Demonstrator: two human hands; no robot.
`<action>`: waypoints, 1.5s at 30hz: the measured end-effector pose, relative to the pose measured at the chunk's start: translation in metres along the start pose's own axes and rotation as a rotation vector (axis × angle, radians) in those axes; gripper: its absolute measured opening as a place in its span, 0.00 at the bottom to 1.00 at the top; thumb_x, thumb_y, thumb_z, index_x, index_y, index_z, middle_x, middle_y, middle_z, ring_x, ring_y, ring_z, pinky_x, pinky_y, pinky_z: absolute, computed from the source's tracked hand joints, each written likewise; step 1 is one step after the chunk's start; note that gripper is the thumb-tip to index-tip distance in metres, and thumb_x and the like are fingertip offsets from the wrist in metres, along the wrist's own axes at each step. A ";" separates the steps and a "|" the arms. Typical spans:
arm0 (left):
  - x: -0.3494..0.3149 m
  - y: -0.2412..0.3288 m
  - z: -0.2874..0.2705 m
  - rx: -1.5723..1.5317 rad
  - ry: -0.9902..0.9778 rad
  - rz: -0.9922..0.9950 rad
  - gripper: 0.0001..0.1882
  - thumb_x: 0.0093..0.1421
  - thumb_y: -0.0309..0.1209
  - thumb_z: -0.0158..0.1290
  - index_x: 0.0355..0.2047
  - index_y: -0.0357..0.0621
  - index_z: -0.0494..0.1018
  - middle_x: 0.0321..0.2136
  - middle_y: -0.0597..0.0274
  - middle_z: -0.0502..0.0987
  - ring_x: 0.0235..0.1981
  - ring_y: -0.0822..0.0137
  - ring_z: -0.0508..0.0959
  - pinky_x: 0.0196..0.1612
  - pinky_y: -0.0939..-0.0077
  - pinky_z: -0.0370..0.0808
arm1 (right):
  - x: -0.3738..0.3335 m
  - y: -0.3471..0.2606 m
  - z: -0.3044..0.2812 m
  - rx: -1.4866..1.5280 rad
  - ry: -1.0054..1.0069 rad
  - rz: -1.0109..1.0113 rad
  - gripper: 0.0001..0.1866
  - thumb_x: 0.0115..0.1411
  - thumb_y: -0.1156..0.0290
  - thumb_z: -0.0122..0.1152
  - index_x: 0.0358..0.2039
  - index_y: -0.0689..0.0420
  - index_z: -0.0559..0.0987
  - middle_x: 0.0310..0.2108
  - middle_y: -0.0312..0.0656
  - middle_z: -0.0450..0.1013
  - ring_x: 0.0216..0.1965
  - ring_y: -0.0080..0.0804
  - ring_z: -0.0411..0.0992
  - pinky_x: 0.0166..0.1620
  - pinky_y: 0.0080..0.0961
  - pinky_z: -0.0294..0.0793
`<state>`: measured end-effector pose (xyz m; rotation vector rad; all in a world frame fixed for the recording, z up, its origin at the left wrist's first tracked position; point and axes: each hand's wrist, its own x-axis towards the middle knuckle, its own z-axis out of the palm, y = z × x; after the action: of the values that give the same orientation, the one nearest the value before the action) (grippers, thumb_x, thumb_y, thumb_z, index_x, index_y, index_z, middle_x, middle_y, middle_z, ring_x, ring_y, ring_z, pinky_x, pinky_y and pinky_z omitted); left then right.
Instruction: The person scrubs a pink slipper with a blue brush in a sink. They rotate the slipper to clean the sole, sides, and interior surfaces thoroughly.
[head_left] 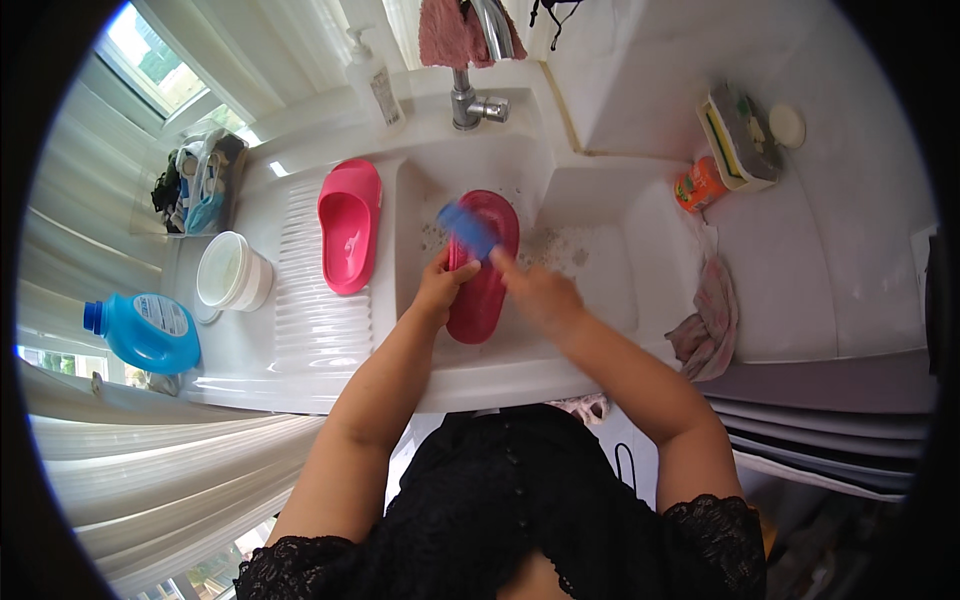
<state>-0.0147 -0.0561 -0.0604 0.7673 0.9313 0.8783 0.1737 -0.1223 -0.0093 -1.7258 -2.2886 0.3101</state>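
A dark pink slipper (483, 300) is held sole up over the white sink basin (600, 240). My left hand (440, 286) grips its left edge, thumb lying across the sole. In my right hand (540, 290), smeared by motion, is a blue scrubbing brush (468, 230), its head over the upper part of the sole. Suds and dirty spots lie on the basin floor around the slipper. The other pink slipper (350, 228) rests upright on the ribbed washboard (320, 330) to the left of the basin.
Left of the washboard stand a white tub (235, 272), a blue detergent bottle (150, 332) and a clear bin (205, 185) of cloths. At the back are a pump bottle (375, 85) and the faucet (466, 105). An orange bottle (700, 185) and a rag (708, 320) sit right.
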 end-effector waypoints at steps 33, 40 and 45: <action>-0.016 0.007 0.017 -0.584 0.285 0.077 0.16 0.63 0.35 0.50 0.49 0.42 0.67 0.43 0.58 0.75 0.44 0.62 0.76 0.49 0.60 0.73 | -0.050 -0.048 -0.026 -0.185 -0.040 0.164 0.23 0.62 0.63 0.50 0.59 0.47 0.66 0.19 0.48 0.71 0.21 0.48 0.73 0.26 0.43 0.73; -0.010 0.008 0.003 -0.671 0.253 -0.009 0.16 0.63 0.33 0.50 0.49 0.42 0.66 0.45 0.56 0.75 0.46 0.59 0.75 0.51 0.58 0.72 | -0.093 -0.063 -0.022 -0.230 -0.009 0.139 0.23 0.62 0.62 0.51 0.58 0.44 0.68 0.18 0.45 0.69 0.17 0.47 0.71 0.23 0.44 0.72; -0.009 0.007 0.009 -0.735 0.276 -0.119 0.18 0.65 0.36 0.47 0.51 0.38 0.66 0.46 0.52 0.74 0.47 0.54 0.74 0.53 0.55 0.70 | -0.101 -0.067 -0.030 -0.189 0.055 0.146 0.24 0.60 0.64 0.53 0.59 0.43 0.67 0.17 0.44 0.68 0.16 0.45 0.71 0.21 0.41 0.72</action>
<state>-0.0113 -0.0630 -0.0478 -0.0416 0.7956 1.1385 0.1496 -0.2368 0.0328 -1.9719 -2.2192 0.0739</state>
